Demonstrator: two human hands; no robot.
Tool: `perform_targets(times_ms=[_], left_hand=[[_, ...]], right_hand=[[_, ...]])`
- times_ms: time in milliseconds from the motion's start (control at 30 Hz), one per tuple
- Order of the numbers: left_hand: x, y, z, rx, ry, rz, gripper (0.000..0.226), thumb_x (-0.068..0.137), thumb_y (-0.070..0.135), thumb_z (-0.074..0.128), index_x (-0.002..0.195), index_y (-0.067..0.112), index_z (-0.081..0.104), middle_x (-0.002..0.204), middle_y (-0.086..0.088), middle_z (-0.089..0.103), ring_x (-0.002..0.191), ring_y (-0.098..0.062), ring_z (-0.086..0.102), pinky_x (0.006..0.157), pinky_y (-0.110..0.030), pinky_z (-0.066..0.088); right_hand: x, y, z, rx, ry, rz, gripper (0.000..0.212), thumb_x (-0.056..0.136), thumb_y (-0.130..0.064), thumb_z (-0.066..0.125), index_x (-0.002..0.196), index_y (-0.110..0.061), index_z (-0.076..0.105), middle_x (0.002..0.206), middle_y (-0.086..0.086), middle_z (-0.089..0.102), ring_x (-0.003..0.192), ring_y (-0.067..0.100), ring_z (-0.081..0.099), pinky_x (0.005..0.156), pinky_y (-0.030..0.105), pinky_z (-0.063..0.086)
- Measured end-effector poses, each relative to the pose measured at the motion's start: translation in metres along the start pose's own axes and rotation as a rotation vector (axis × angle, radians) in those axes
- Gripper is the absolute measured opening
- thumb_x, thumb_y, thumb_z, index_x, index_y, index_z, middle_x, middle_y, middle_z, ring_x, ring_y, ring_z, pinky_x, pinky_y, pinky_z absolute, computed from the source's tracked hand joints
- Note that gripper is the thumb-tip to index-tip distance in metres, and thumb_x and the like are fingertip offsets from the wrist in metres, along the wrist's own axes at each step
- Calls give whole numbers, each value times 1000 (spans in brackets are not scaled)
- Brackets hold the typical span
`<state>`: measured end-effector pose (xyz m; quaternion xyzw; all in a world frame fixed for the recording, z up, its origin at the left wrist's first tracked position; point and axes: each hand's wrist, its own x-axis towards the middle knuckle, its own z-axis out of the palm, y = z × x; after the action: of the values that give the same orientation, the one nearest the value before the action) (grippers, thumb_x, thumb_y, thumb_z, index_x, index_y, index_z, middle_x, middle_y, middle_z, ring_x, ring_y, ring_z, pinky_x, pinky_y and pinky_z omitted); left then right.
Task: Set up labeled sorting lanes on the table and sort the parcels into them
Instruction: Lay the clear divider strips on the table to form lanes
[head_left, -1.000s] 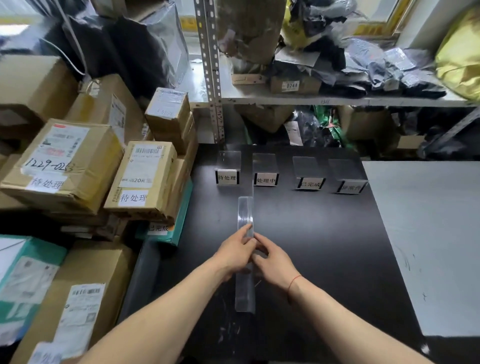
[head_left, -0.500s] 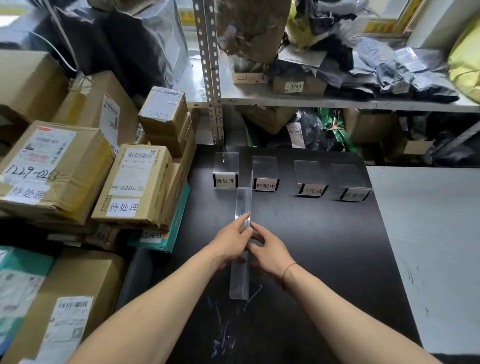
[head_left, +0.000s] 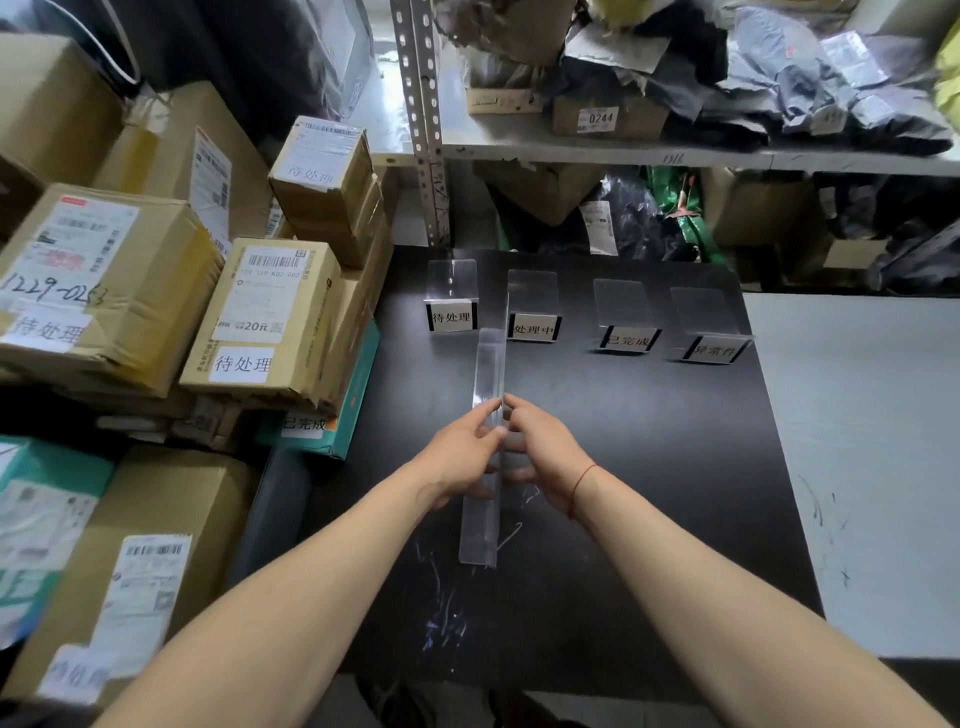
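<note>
A long clear acrylic strip (head_left: 487, 441) is laid on the black counter (head_left: 649, 467), running from near the viewer toward the gap between the first two sign holders. It is held at about its middle from both sides: the left hand (head_left: 460, 457) is set against its left edge, with the thumb on top and the fingers curled to it, and the right hand (head_left: 540, 452) is set against its right edge, the fingers pinching it likewise. The strip's far and near ends are left projecting beyond both hands. Four clear sign holders are ranged along the far side of the counter, marked 待处理 (head_left: 451, 316), 处理中 (head_left: 533, 329), 已完成 (head_left: 627, 340) and a fourth label (head_left: 715, 352) too blurred to be read. Cardboard parcels (head_left: 260, 317) are stacked at the left, beside the counter.
</note>
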<state>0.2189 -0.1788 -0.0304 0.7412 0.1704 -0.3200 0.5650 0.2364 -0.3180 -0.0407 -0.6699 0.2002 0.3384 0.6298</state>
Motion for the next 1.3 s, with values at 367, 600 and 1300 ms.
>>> perform_targets(times_ms=[367,600,1300], left_hand=[[-63,-44,16,154,-32,23,57,111,30,52,162,43,31,128,9,57,106,-22,71,61,-26,62],[-91,-71,24,95,-78,8,60,110,29,54,163,44,30,131,9,53,101,-22,68,77,-43,67],[-100,-79,13,187,-66,76,62,107,32,59,162,40,32,126,9,59,105,-20,70,78,-37,67]], right_hand=[[-14,4,12,-93,16,-94,69,92,-9,56,157,-30,44,139,2,59,85,29,58,76,46,46],[-18,-1,19,-152,63,-96,68,90,-4,59,151,-32,50,130,3,66,103,23,67,70,38,59],[-43,7,30,-206,176,-225,60,97,4,53,153,-15,48,132,1,64,112,24,68,100,49,59]])
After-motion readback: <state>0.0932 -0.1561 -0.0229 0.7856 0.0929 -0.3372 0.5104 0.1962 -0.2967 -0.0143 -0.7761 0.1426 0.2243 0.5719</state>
